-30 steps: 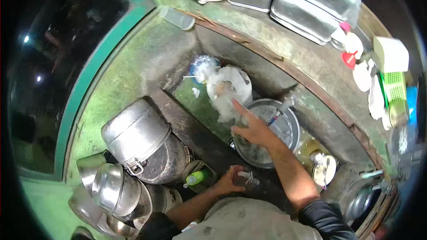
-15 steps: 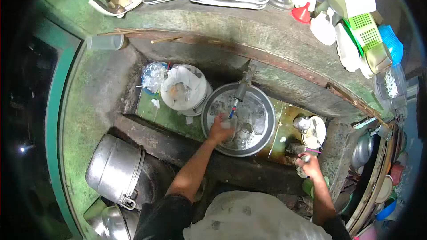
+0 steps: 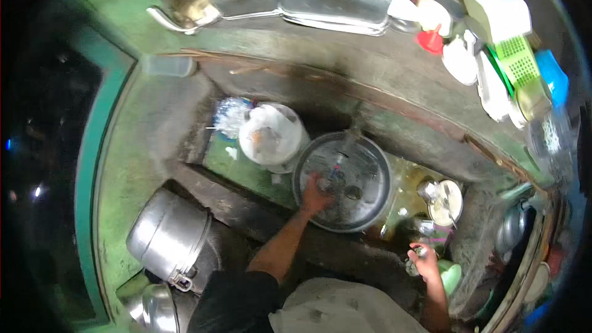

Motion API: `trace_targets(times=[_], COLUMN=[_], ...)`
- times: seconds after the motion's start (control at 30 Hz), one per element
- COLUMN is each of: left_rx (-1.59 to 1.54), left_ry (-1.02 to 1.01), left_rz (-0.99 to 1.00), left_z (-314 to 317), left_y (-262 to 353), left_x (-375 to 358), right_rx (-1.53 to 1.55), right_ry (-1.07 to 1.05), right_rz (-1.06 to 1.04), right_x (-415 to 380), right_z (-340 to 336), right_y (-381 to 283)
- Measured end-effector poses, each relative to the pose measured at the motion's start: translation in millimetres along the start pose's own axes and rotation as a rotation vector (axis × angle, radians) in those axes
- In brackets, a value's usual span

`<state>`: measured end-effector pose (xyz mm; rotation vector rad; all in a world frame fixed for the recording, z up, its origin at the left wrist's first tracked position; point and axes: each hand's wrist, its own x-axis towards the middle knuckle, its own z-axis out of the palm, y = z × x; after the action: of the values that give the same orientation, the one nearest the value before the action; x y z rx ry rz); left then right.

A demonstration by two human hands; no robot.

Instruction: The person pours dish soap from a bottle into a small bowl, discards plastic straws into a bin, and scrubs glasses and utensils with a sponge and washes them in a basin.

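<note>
My left hand reaches into a round metal basin of water. Its fingers are blurred but look curled round a clear drinking glass, hard to make out against the water. Beside it the round mouth of another glass shows in the basin. Off to the right, my right hand is closed round a small clear glass, partly hidden by the fingers. Near that hand are a green plastic container and a white bowl with a spoon in it.
A white bucket with a plastic bag stands left of the basin, under the ledge. A large metal pot is at lower left. Metal trays, a red funnel and a green basket line the upper ledge.
The whole view has shifted, so the surroundings sit lower and further right. My right hand has drawn back toward my body with the glass. My left hand stays in the basin.
</note>
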<state>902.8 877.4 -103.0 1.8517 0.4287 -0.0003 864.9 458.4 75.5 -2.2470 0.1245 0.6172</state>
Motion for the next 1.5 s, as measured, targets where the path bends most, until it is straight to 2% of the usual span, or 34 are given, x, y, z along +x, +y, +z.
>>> trace_targets(times=[0.03,0.07,0.1,0.13,0.17,0.2,0.23,0.27,0.3,0.37,0.4,0.43,0.47,0.5,0.53,0.6,0.63,0.67,0.7,0.8,0.83,0.87,0.93,1.0,1.07,1.13,1.2,1.23,1.27,1.33,1.4,1.43,1.47,1.5], left_rx=[0.064,0.137,0.094,0.007,-0.053,0.138,0.326,0.208,0.085,-0.095,-0.318,-0.538,-0.766,-0.890,-0.929,-0.965,-0.931,-0.895,-0.949,-0.795,-0.763,-0.746,-0.818,-0.792,-0.806,-0.901,-1.084,-1.086,-1.096,-1.009,-0.681,-0.609,-0.631,-0.633], left_ry=[-0.028,-0.041,-0.020,-0.079,-0.057,-0.089,-0.131,-0.193,-0.263,-0.241,-0.234,-0.233,-0.549,-0.839,-0.850,-0.879,-0.900,-0.923,-1.040,-0.998,-0.848,-0.806,-0.980,-0.779,-0.685,-0.466,-0.378,-0.393,-0.404,-0.398,-0.580,-0.531,-0.705,-0.681], left_rz=[0.030,0.048,0.053,-0.062,0.021,0.158,0.286,0.210,0.136,0.117,-0.013,-0.140,-0.359,-0.630,-0.745,-0.939,-0.865,-0.791,-0.778,-0.780,-0.680,-0.610,-0.438,-0.397,-0.281,-0.272,-0.253,-0.192,-0.136,-0.343,-0.284,-0.215,-0.233,-0.195], left_z=[-11,-16,-22,-39,-36,-27,-21,-17,-8,31,55,73,64,51,65,97,111,126,142,171,141,129,123,113,115,119,107,103,103,100,107,119,110,107], left_y=[33,57,52,87,82,67,56,76,97,92,90,99,132,169,181,187,187,185,174,165,209,233,234,249,246,247,270,273,273,314,334,329,325,324], left_x=[-10,-17,-14,-20,-19,-16,-10,-20,-33,-45,-58,-71,-87,-104,-116,-131,-138,-145,-142,-142,-176,-192,-194,-208,-211,-216,-226,-227,-229,-246,-261,-258,-250,-248], right_rx=[0.144,0.248,0.187,0.156,0.212,0.084,0.186,0.283,0.272,0.221,0.371,0.446,0.520,0.554,0.691,0.646,0.853,0.872,0.938,1.137,1.131,0.936,1.248,1.135,0.907,0.762,0.149,-0.094,-0.341,-0.680,-0.791,-0.764,-0.763,-0.461], right_ry=[0.001,-0.004,-0.007,-0.043,-0.040,-0.159,-0.232,-0.295,-0.311,-0.295,-0.120,-0.085,-0.048,0.013,0.127,0.156,0.187,0.193,0.135,-0.019,-0.123,0.083,-0.038,0.102,0.170,0.219,0.207,0.125,0.015,0.041,0.086,0.022,-0.016,-0.091], right_rz=[0.158,-0.014,-0.077,-0.047,0.002,-0.009,0.072,0.167,0.134,0.027,-0.185,-0.143,-0.096,0.018,0.098,-0.024,0.009,0.018,-0.029,-0.118,-0.121,-0.024,-0.232,-0.333,-0.573,-0.578,-0.990,-1.112,-1.213,-1.229,-1.234,-1.193,-1.120,-1.082], right_x=[-5,6,11,14,22,31,47,58,65,69,54,53,52,77,50,25,21,4,11,5,12,-49,-29,-36,-19,-38,-61,-90,-124,-162,-150,-139,-142,-136], right_z=[0,9,11,13,20,19,25,29,28,21,24,13,3,-5,-20,-54,-59,-72,-78,-80,-79,-78,-62,-49,-30,-29,-53,-70,-90,-114,-114,-116,-120,-116], right_y=[-32,-9,-7,-27,-21,-18,-5,4,-2,-26,-45,-57,-62,-24,-65,-91,-91,-98,-79,-33,-15,-70,-25,-2,36,13,-3,-24,-44,-73,-71,-62,-66,-59])
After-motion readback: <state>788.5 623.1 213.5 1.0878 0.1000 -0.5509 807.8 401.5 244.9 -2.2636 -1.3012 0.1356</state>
